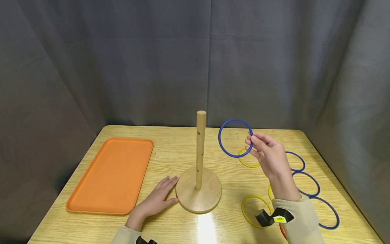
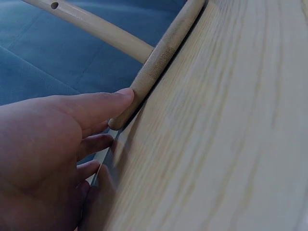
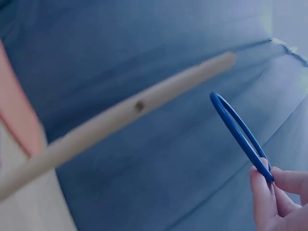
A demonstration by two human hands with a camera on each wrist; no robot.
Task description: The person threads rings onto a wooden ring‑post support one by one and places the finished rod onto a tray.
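Note:
A blue ring [image 1: 220,137] is pinched at its right edge by my right hand [image 1: 269,154], held up above the table to the right of a wooden post [image 1: 200,149]. In the right wrist view the ring [image 3: 236,132] is seen nearly edge-on between thumb and fingers, apart from the post [image 3: 115,118]. The post rises from a round wooden base [image 1: 210,195]. My left hand [image 1: 156,200] lies at the left side of that base, fingers extended. Its thumb touches the base's edge [image 2: 144,89] in the left wrist view.
An orange tray [image 1: 111,176] lies at the left of the table. On the right, several blue rings [image 1: 319,188] line the table's side. Yellow rings [image 1: 242,208] lie nearer the middle, and part of a red ring [image 1: 282,232] shows beside the right sleeve. Dark curtains [image 1: 158,67] surround the table.

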